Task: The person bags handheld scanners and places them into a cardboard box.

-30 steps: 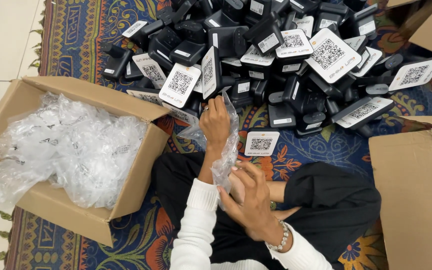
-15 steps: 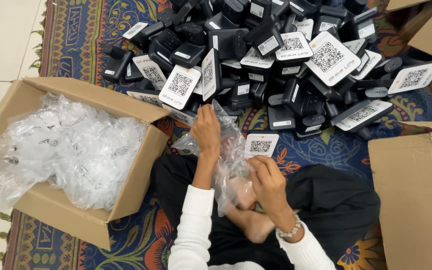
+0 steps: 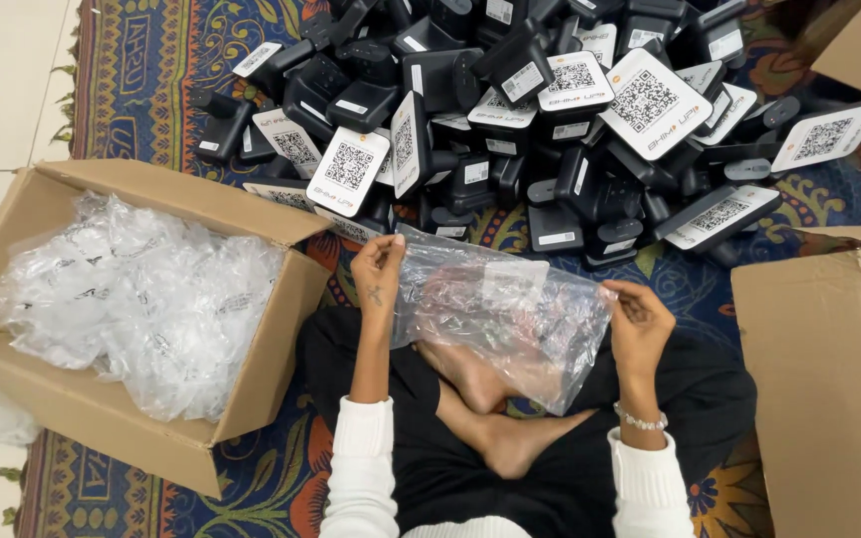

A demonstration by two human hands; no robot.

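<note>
The left hand [image 3: 379, 269] pinches the upper left edge of a clear bubble-wrap bag [image 3: 498, 324], and the right hand [image 3: 638, 321] pinches its right edge, so the bag is stretched flat between the 2 hands above the person's crossed legs and bare foot [image 3: 495, 418]. Both forearms rise from white sleeves, elbows tucked near the body, wrists bent inward toward the bag; a bracelet [image 3: 642, 421] circles the right wrist. The bag looks empty, with nothing slipped into it yet.

Just beyond the hands lies a large heap of black code-display devices [image 3: 550, 130], all of them bare, so most of the work looks undone. To the left, an open cardboard box [image 3: 251, 399] holds many more clear bags [image 3: 132, 299]. Another cardboard box [image 3: 819, 399] stands at the right on the patterned rug [image 3: 142, 90].
</note>
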